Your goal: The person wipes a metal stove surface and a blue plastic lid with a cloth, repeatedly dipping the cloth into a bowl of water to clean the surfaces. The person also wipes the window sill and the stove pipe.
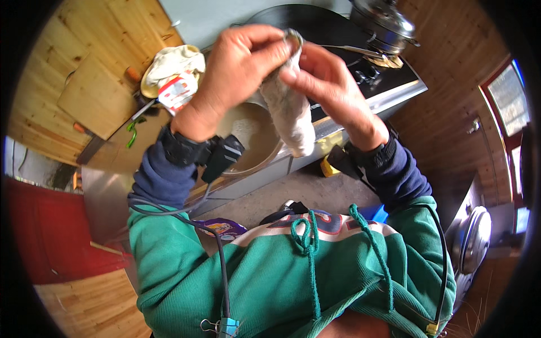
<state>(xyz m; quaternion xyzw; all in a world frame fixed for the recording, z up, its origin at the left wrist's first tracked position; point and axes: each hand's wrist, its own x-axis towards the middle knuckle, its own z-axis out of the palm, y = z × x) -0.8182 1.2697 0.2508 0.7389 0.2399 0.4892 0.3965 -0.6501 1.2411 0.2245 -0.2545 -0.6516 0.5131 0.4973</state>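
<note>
A pale, damp-looking cloth (292, 114) hangs down in a narrow length from my two raised hands. My left hand (249, 63) pinches its gathered, greyish top end between thumb and fingers. On the other side, my right hand (327, 80) has its thumb and fingers against the cloth just below that end. Beneath and left of the cloth is a large round basin (249, 131) with cloudy liquid, partly hidden by my left wrist and the device strapped to it.
A black stovetop (399, 78) bears a large dark wok (304, 21) and a steel lidded pot (382, 29). At left lie a white cloth (179, 61), a red-and-white packet (177, 91), green peppers (134, 131) and a wooden board (95, 99). Something yellow (329, 167) is on the floor.
</note>
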